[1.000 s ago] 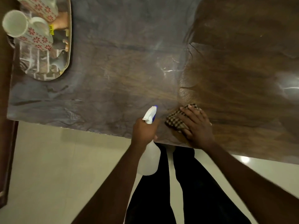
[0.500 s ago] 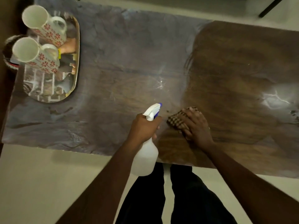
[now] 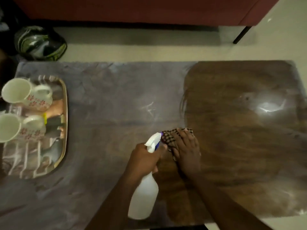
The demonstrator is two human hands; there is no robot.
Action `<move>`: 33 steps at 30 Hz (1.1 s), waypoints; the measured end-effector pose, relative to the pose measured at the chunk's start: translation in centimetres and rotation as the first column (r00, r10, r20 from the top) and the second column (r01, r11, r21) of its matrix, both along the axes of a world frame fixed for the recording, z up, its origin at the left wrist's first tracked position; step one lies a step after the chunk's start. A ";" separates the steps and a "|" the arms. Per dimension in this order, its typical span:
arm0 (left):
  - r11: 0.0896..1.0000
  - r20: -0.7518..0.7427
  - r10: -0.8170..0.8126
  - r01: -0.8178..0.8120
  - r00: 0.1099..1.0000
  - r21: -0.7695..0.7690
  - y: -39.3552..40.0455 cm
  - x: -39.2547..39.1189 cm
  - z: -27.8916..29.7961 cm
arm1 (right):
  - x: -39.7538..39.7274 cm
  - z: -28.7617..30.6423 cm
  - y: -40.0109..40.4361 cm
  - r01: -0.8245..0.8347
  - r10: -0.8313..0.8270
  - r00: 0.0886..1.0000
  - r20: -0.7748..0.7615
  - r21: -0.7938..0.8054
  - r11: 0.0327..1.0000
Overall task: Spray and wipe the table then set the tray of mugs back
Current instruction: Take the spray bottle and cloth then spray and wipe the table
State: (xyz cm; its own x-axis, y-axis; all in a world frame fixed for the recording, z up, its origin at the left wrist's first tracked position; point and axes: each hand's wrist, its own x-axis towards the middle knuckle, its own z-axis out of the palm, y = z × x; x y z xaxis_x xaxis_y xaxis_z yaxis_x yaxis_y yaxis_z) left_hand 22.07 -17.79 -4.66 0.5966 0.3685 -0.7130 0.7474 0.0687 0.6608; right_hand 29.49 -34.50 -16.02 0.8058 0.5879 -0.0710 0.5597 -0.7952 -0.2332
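the table [image 3: 116, 100] is a wide wooden top, dull and grey-filmed over its left and middle part, dark and glossy brown on the right, with a bright glare spot far right. on the boundary between the 2 zones, near the front edge, lies a checked cloth [image 3: 169, 138], bunched up. the right hand [image 3: 186, 150] lies flat on it, fingers straight and spread, pressing it to the wood.

just left of the cloth, the left hand [image 3: 144, 159] is curled round the neck of a white spray bottle [image 3: 144, 198], gripping it; the nozzle, with a blue part under it, points away from the person and nearly touches the cloth, while the body of the bottle hangs over the near part of the table.

the tray [image 3: 65, 123], shiny with a golden rim, sits on the far left end of the table, well apart from the hands. 2 white mugs with red flower print stand on it: one mug [image 3: 18, 92] at the back, a second mug [image 3: 10, 127] nearer.

beyond the table, on the pale floor [image 3: 141, 52], a dark helmet [image 3: 39, 43] with green markings lies at the left, and a reddish-brown piece of furniture [image 3: 132, 9] runs along the top.
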 end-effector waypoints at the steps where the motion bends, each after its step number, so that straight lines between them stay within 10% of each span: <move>1: 0.999 0.008 -0.009 0.009 1.000 0.036 0.5 1.4 -0.2 | 0.0 -0.1 2.8 0.135 -0.135 0.991 -0.006 0.042 0.990; 3: 0.996 0.047 0.014 -0.018 0.999 0.082 1.7 4.1 -0.7 | -0.2 -0.1 6.7 0.180 -0.176 0.983 -0.044 0.094 0.979; 8: 1.000 0.066 0.009 -0.011 0.998 0.022 3.5 9.0 -0.1 | 2.6 0.2 1.1 -0.615 0.614 0.788 0.031 0.004 0.789; 12: 0.999 0.055 -0.015 0.012 0.998 0.039 4.4 12.3 -0.1 | 11.0 -0.5 -0.6 -0.121 0.119 0.990 0.079 0.019 0.992; 15: 0.997 0.062 -0.059 0.056 0.996 0.048 4.8 14.6 -0.3 | 11.6 -1.3 7.0 0.320 -0.321 0.947 0.006 0.061 0.945; 19: 0.989 0.033 -0.025 0.019 0.999 0.149 5.5 17.4 -1.2 | 7.9 -0.9 11.4 -0.130 0.129 0.991 0.018 0.119 0.984; 22: 0.993 -0.005 -0.004 0.005 1.000 0.115 6.2 19.0 -1.1 | 11.1 -0.3 5.0 -0.637 0.632 0.771 0.083 0.060 0.769; 26: 0.992 -0.020 -0.009 0.011 1.000 0.122 7.0 20.7 -0.9 | 20.2 -0.8 2.3 -0.032 0.030 0.998 0.053 0.036 0.999; 28: 0.992 -0.003 -0.023 0.023 1.000 0.125 7.2 21.9 -0.7 | 23.4 -0.2 6.3 0.256 -0.261 0.963 0.059 0.079 0.963; 33: 0.987 0.054 -0.033 0.024 0.998 0.157 8.0 24.5 -0.6 | 21.7 -0.1 16.3 0.050 -0.024 0.990 -0.138 0.189 0.981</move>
State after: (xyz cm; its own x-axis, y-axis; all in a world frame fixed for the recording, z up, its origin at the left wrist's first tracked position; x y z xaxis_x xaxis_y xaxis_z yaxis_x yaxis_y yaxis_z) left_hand 46.55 -9.80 -5.21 0.6457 0.4548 -0.6134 0.7092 -0.0594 0.7025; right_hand 51.15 -18.19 -16.16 0.8181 0.5709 -0.0689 0.4838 -0.7480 -0.4543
